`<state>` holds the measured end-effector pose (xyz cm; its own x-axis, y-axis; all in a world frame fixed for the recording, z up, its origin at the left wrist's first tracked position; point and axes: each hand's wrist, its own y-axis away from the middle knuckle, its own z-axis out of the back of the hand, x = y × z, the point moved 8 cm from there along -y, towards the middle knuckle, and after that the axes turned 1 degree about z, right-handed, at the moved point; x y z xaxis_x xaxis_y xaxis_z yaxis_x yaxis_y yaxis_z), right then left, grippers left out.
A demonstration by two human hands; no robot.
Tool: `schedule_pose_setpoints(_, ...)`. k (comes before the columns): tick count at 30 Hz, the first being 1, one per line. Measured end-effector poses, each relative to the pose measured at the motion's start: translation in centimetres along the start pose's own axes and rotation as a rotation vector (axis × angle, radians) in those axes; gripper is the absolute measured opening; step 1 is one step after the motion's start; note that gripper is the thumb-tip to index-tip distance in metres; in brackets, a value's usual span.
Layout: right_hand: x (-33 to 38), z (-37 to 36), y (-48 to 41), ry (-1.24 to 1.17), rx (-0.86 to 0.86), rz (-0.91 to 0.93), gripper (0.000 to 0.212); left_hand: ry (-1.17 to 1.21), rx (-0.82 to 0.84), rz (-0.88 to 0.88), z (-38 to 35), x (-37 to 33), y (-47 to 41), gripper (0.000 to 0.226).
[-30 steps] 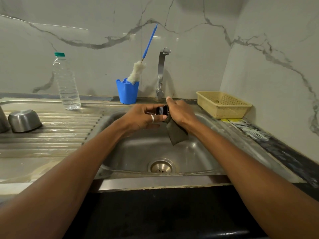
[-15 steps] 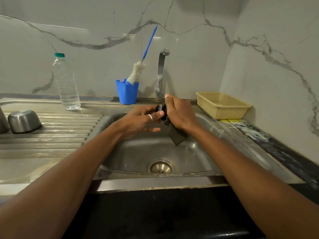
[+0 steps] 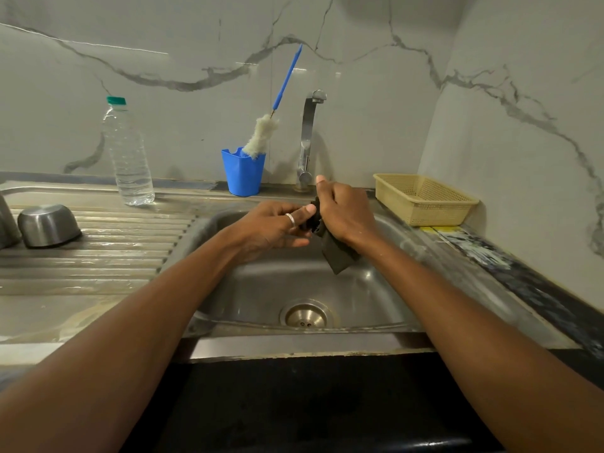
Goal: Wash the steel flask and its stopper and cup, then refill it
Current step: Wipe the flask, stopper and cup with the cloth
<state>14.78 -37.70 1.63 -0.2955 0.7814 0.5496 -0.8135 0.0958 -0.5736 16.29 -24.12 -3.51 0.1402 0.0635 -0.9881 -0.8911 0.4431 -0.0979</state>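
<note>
— What are the hands doing?

— The left hand point(image 3: 277, 228) pinches a small black piece, by my reading the stopper point(image 3: 309, 223), between thumb and fingers. The right hand point(image 3: 343, 210) is curled tight round a dark cloth point(image 3: 340, 256) pressed over the stopper's right side, with the cloth's tail hanging below.

— Which way does the stopper lie?

— Between the two hands, touching both, above the back of the sink point(image 3: 385, 279) and just in front of the tap point(image 3: 309, 138). Too little shows to tell its long axis.

— And the other pieces?

— The cup point(image 3: 49, 225) sits upside down on the drainboard point(image 3: 98, 256), well to the left. A steel body cut by the left edge is probably the flask point(image 3: 5, 220). The left hand is nearer to both. The water bottle point(image 3: 129, 152) stands behind them.
</note>
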Motion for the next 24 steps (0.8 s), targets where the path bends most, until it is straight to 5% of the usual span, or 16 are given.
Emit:
schedule_pose_setpoints(6, -3.6, -4.2, 0.9, -0.333, 0.434, -0.444, 0.075, -0.085, 0.086, -0.119, 0.2, -0.8, 0.0, 0.04)
schedule_pose_setpoints(8, -3.8, -4.6, 1.3, -0.418, 0.453, -0.514, 0.075, -0.139, 0.091, -0.139, 0.2, -1.2, 0.0, 0.047)
schedule_pose_setpoints(14, -0.9, -0.8, 0.0, -0.125, 0.115, -0.157, 0.06, -0.107, -0.036, -0.128, 1.0, -1.3, 0.1, 0.053)
schedule_pose_setpoints(24, 0.7, 0.1, 0.1, -0.005, -0.03, 0.065, 0.048, 0.199, 0.008, 0.04, 0.5, -0.4, 0.1, 0.03)
